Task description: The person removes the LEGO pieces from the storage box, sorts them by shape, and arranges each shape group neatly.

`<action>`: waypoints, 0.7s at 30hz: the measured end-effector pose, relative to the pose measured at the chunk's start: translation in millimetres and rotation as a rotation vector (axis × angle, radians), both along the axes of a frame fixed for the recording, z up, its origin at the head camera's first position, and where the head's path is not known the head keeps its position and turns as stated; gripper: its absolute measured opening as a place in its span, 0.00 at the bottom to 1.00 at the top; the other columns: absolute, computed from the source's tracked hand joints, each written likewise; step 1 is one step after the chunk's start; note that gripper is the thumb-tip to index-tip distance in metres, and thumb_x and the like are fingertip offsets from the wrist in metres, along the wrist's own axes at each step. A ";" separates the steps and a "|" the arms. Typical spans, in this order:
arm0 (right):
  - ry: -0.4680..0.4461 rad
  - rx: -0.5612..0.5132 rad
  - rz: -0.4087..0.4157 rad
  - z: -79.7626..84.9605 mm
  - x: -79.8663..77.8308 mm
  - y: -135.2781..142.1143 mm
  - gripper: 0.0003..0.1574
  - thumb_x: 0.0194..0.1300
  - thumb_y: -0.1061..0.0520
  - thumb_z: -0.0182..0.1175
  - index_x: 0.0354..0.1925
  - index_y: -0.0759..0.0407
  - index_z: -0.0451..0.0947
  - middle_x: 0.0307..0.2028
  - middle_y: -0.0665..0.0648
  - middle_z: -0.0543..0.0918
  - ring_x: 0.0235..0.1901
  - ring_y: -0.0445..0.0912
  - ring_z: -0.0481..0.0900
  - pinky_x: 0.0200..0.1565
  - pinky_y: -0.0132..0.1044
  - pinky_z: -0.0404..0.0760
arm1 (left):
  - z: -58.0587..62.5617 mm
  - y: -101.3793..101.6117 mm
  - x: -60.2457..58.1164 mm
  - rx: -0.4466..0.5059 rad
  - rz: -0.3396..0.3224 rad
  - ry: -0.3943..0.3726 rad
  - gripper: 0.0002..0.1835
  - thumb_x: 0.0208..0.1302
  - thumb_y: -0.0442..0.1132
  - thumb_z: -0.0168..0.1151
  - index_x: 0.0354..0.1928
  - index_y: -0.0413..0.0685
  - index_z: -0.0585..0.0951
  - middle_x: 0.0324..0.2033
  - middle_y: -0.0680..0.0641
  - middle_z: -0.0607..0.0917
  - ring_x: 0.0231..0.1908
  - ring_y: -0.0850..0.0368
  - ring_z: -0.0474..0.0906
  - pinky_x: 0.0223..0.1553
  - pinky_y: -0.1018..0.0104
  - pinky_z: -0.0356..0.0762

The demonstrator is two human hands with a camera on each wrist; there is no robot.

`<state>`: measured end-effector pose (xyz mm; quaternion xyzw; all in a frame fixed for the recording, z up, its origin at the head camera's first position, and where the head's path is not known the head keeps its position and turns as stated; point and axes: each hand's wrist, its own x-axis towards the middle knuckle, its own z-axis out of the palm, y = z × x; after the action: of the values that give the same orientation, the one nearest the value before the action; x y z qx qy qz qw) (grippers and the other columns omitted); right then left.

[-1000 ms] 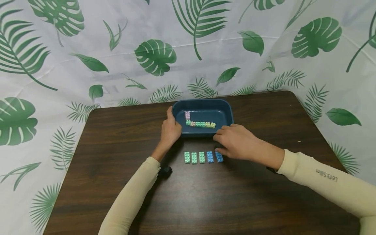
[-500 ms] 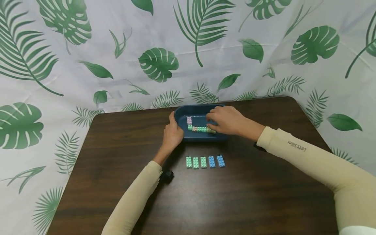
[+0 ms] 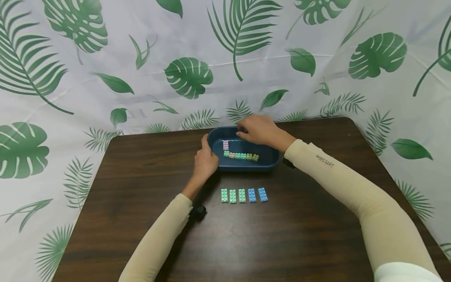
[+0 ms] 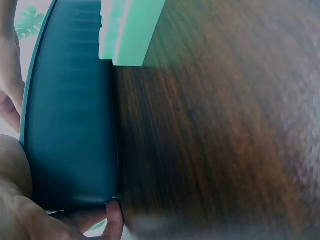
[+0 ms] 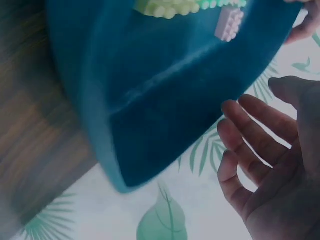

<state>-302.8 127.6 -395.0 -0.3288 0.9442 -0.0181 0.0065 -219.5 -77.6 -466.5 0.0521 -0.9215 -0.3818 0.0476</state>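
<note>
A dark blue plastic bin (image 3: 243, 169) stands near the far edge of the table. My left hand (image 3: 206, 158) grips its left end; in the left wrist view, fingers (image 4: 114, 220) curl at the bin's lower corner. Over the far rim is my right hand (image 3: 258, 129), and the right wrist view shows its fingers loosely bent with nothing in them. Inside the bin, a lilac building brick (image 3: 226, 145) lies at the left, above a row of small green, pink and yellow bricks (image 3: 241, 156).
In front of the bin, three green bricks (image 3: 233, 196) and two blue bricks (image 3: 257, 194) lie in a line on the dark wooden table (image 3: 299, 235). A white cloth with green leaves (image 3: 141, 94) hangs behind the table.
My right hand has moved from beside the rightmost blue brick, across the bin, to its far rim. My left hand keeps its grip on the bin's left end. The bricks look unmoved.
</note>
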 end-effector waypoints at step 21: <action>-0.125 0.156 0.007 -9.7 -11.1 -45.1 0.20 0.59 0.38 0.64 0.43 0.47 0.82 0.35 0.48 0.83 0.33 0.44 0.80 0.37 0.43 0.80 | -2.4 -4.0 -1.1 0.018 -0.034 0.006 0.37 0.63 0.32 0.43 0.75 0.52 0.48 0.29 0.40 0.83 0.23 0.44 0.77 0.27 0.53 0.67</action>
<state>-313.9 82.5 -404.7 -0.3286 0.9394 0.0350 0.0908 -220.6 -81.6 -468.9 0.0360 -0.9187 -0.3908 0.0433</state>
